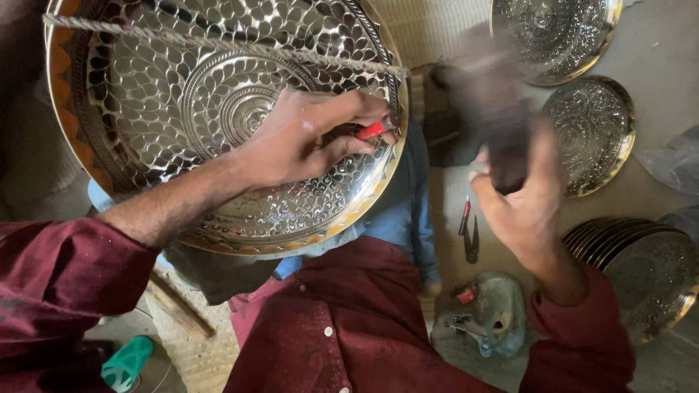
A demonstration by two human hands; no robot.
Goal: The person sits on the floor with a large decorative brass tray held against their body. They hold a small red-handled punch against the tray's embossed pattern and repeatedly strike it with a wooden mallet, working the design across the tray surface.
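Pale workshop floor [655, 65] lying under everything, partly covered by woven matting [429, 29] at top centre. Resting tilted across the lap and filling the upper left: a large round embossed metal tray [145, 109], silver in the middle with a brass-coloured rim, patterned in petal shapes around a central rosette; a twisted cord [218, 44] stretching across its upper part. Left hand [298, 138] lying on the tray's face near the right rim, fingers closing together on a small red-handled tool [371, 130] — tip pressing against the metal. Right hand [520, 196] hovering apart from the tray, to its right, fingers wrapping round a dark blurred object [502, 124], too smeared by motion for telling its kind. Dark red sleeves and shirt [349, 327] occupying the lower frame, blue cloth [408, 211] showing beneath the tray's edge. Lying on the floor between tray and right hand: a red-handled punch [465, 215] and dark pliers [472, 244]; just below them, a crumpled clear plastic bag [495, 313] holding small items. Sitting well to the right — two smaller embossed plates [553, 33] [593, 135] and a stack of similar plates [648, 269]. Green object [125, 362] lying at lower left beside a wooden stick [178, 309].
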